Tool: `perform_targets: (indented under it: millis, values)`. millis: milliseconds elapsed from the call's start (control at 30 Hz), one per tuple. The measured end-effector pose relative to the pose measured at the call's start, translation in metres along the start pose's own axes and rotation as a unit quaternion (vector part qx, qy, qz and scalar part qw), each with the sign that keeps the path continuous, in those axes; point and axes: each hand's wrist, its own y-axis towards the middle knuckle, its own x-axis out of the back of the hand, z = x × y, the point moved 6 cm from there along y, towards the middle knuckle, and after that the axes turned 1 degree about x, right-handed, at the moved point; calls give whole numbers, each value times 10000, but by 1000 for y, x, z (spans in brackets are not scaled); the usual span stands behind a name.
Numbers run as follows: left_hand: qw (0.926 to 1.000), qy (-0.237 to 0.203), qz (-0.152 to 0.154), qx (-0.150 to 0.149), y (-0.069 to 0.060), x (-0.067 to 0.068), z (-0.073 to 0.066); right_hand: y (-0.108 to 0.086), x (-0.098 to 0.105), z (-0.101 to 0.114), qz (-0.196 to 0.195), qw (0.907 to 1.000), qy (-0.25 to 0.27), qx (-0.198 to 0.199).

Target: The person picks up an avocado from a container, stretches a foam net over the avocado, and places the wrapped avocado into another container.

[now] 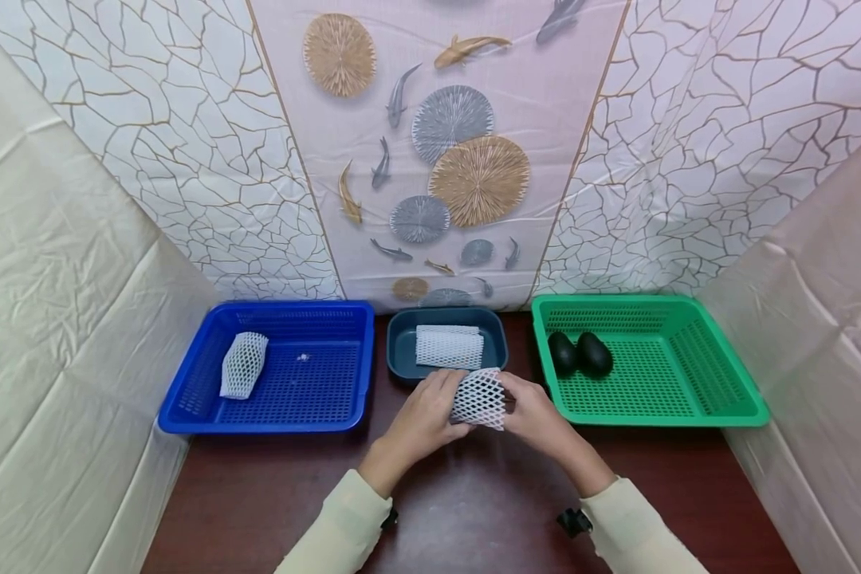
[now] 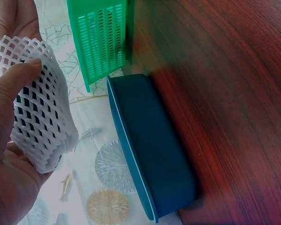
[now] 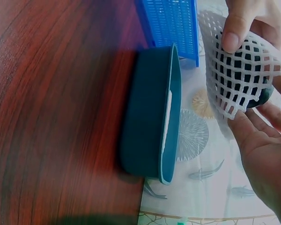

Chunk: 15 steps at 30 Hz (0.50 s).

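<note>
Both hands are on a white foam net sleeve (image 1: pixel 479 399) in front of the small teal tray. Inside it sits a dark avocado (image 3: pixel 260 97), partly showing at the open end in the right wrist view. My left hand (image 1: pixel 425 414) grips the sleeve round the avocado, its thumb (image 2: pixel 24 75) lying along the mesh. With its fingers, my right hand (image 1: pixel 541 414) holds the rim of the sleeve's open end. Flat white foam sleeves (image 1: pixel 449 347) lie in the teal tray (image 1: pixel 396 365).
At left stands a blue basket (image 1: pixel 265 426) with a net-wrapped item (image 1: pixel 245 365) in it. A green basket (image 1: pixel 653 419) at right holds two dark avocados (image 1: pixel 594 355). A patterned cloth backdrop (image 1: pixel 430 159) rises behind; cloth walls flank the brown table (image 1: pixel 473 510).
</note>
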Motion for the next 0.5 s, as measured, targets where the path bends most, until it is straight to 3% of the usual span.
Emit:
perform_targets:
  millis: [200,500]
  values:
    - [10000,1,36,42,0,-1,1,2,-4,-1,131,9999,66,-22]
    - [9928,-156,1020,615,5,0,5,4,-7,7,266,9992,230,184]
